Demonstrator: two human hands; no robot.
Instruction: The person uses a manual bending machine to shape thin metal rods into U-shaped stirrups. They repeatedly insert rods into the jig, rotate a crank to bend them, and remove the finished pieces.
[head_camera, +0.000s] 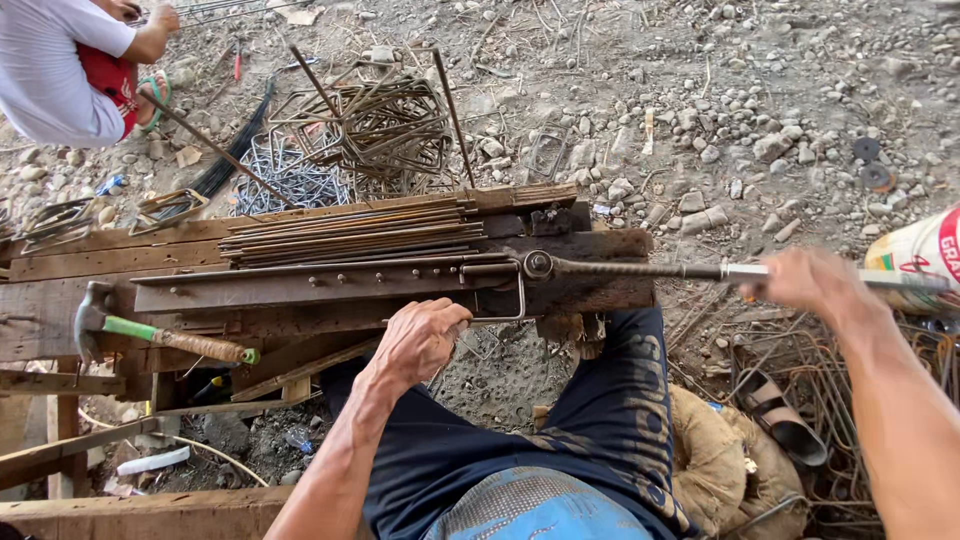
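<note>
Fingers (452, 318) of our left hand (420, 338) pinch the thin bent steel wire (515, 300).
Our right hand (805, 280) is closed around the long grey metal lever bar (640, 268), far right.

Your left hand (420, 340) rests on a thin grey steel rod (505, 300) bent over the dark, weathered brown bench (60, 300). Your right hand (810, 280) grips a bending lever (650, 269) that is rust-brown along its ribbed shaft and bright silver near your fingers. The bundle of rods (350, 235) on the bench is rusty orange-brown. To the left lies a hammer (150, 335) with a dull grey head, a green neck and a tan handle. Your trousers (560, 440) are navy with pale lettering. The far ground (700, 100) is grey-brown gravel. Far left, another person's shirt (50, 70) is white beside red cloth.
</note>
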